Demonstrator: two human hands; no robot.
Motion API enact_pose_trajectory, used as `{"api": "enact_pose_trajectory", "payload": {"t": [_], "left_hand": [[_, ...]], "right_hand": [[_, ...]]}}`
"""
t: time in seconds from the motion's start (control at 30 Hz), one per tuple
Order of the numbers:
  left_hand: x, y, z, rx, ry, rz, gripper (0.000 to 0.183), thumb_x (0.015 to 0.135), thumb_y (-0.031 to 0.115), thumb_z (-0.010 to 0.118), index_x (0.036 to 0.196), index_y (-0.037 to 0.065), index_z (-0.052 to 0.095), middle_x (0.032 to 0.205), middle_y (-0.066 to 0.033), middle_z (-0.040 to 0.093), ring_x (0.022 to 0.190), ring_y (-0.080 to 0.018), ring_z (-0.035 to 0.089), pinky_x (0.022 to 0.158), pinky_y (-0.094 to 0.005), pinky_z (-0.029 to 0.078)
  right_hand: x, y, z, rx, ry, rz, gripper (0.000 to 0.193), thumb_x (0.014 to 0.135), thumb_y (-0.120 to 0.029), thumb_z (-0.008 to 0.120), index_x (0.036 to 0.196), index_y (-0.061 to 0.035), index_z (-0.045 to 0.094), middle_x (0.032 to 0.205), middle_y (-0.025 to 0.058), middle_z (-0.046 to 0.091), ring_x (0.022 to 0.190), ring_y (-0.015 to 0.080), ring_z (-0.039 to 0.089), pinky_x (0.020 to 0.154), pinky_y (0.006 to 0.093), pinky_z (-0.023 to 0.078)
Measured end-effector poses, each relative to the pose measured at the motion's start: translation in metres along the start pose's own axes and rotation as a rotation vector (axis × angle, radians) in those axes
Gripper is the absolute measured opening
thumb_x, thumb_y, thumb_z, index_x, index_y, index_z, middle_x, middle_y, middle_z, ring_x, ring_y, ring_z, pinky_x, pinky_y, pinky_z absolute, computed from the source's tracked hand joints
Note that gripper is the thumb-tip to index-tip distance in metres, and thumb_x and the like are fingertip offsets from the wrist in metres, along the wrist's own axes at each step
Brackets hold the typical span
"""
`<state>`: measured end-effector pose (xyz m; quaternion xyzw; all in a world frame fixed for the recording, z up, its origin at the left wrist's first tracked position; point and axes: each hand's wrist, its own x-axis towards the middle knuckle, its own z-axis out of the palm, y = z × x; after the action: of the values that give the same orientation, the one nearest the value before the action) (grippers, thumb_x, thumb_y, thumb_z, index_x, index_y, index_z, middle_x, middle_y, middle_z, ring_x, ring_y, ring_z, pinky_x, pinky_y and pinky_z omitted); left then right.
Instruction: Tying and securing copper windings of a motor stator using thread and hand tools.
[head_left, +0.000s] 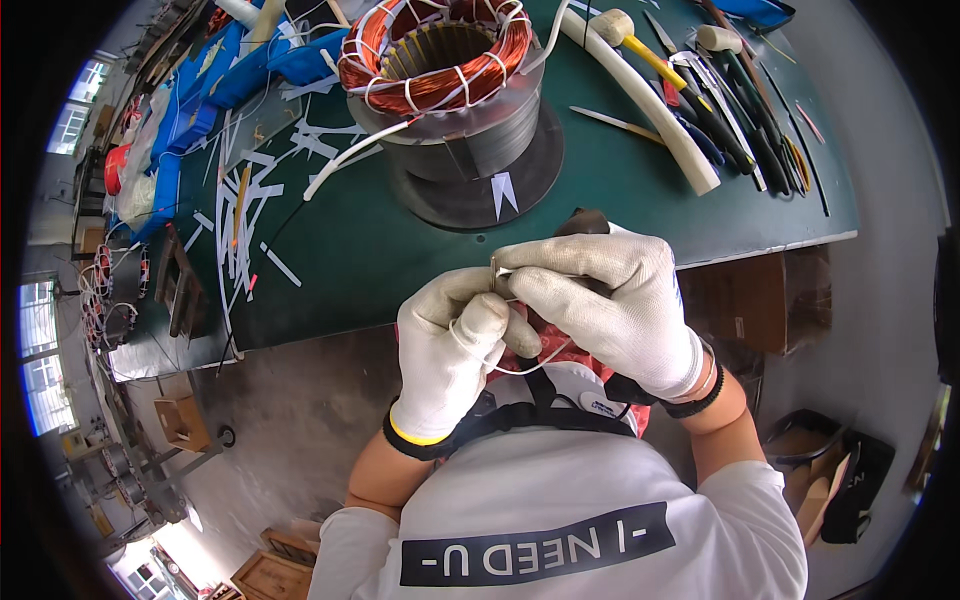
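Both hands wear white gloves and meet in front of my body, just off the near edge of the table. My left hand [455, 345] is closed, its thumb and fingers pinching close to the right fingertips. Thumb and forefinger of my right hand [610, 300] press together on the same spot, where a small, thin metallic piece partly shows. A thin white cord [522, 373] wraps over the left fingers and hangs in a loop below both hands. Beyond them stands a motor stator [455, 150], its copper winding [440, 95] laced with white ties and a white-sleeved lead coming off it.
The green table [330, 290] carries scattered white strips [240, 220] on the left, beside blue bins [195, 120]. At right lie a thick pale tube [660, 125], a yellow-handled mallet [635, 45], scissors [797, 165] and several hand tools. Cardboard boxes [750, 300] stand below the table's right edge.
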<state>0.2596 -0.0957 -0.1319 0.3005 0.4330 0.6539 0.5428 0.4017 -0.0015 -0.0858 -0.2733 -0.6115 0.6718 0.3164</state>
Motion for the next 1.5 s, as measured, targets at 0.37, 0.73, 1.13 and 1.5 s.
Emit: {"api": "enact_pose_trajectory", "payload": {"t": [0.37, 0.73, 1.13, 1.5], "left_hand": [[-0.002, 0.004, 0.01, 0.095, -0.036, 0.014, 0.044, 0.09, 0.034, 0.068, 0.104, -0.007, 0.063, 0.074, -0.0063, 0.068, 0.065, -0.0062, 0.058, 0.059, -0.0201, 0.045], [-0.007, -0.006, 0.011, 0.22, 0.018, 0.14, 0.046, 0.088, 0.037, 0.072, 0.098, -0.006, 0.061, 0.074, -0.0028, 0.063, 0.056, -0.0027, 0.051, 0.051, -0.0185, 0.039], [-0.007, 0.014, 0.004, 0.529, -0.08, 0.316, 0.025, 0.086, 0.013, 0.074, 0.103, -0.004, 0.068, 0.087, -0.0111, 0.072, 0.074, -0.0117, 0.067, 0.065, -0.0249, 0.054], [-0.01, 0.023, 0.0, 0.447, -0.18, 0.232, 0.019, 0.087, 0.012, 0.071, 0.097, -0.005, 0.069, 0.081, -0.0101, 0.07, 0.068, -0.012, 0.066, 0.061, -0.0239, 0.052]], "right_hand": [[0.0, 0.006, 0.003, -0.05, 0.115, -0.013, 0.005, 0.077, 0.002, 0.065, 0.082, 0.0031, 0.067, 0.075, 0.0045, 0.065, 0.064, 0.005, 0.059, 0.057, 0.0196, 0.046], [-0.011, 0.006, 0.009, -0.187, 0.186, -0.21, 0.006, 0.074, 0.004, 0.065, 0.08, 0.0011, 0.065, 0.073, 0.0045, 0.061, 0.06, 0.0051, 0.054, 0.054, 0.0213, 0.043], [-0.013, 0.01, 0.009, -0.523, 0.257, -0.501, 0.014, 0.067, 0.008, 0.068, 0.076, -0.0029, 0.067, 0.068, 0.0025, 0.062, 0.058, 0.0092, 0.054, 0.052, 0.023, 0.043], [-0.016, 0.001, 0.003, 0.01, -0.024, -0.061, 0.017, 0.076, 0.005, 0.064, 0.091, 0.0045, 0.072, 0.078, 0.0088, 0.069, 0.067, 0.0137, 0.062, 0.061, 0.0243, 0.049]]}}
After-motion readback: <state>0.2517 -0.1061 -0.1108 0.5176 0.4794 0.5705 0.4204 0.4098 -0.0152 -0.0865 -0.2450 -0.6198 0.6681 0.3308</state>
